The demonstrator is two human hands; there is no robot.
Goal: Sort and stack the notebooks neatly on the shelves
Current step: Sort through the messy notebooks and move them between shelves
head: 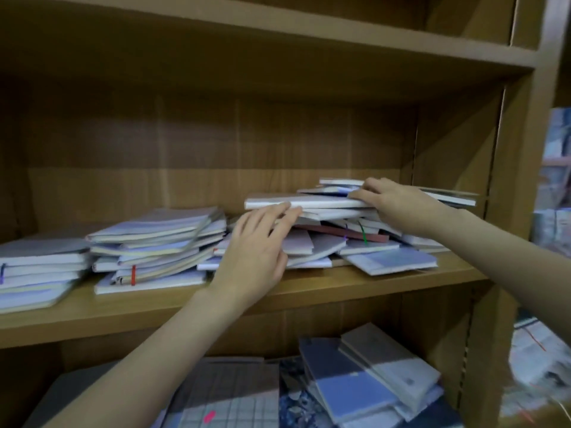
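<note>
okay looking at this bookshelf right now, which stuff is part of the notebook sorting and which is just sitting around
Part of the job:
- messy right pile, with both hands on it: left hand, right hand
- white notebook on top, held between the hands
- middle stack and left stack
- middle shelf

Just lying about:
- books on the lower shelf
- blurred printed stacks beyond the right side panel

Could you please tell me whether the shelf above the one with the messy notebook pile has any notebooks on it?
No, the upper shelf shows only bare wood, while both hands work on the notebook pile below it.
</note>
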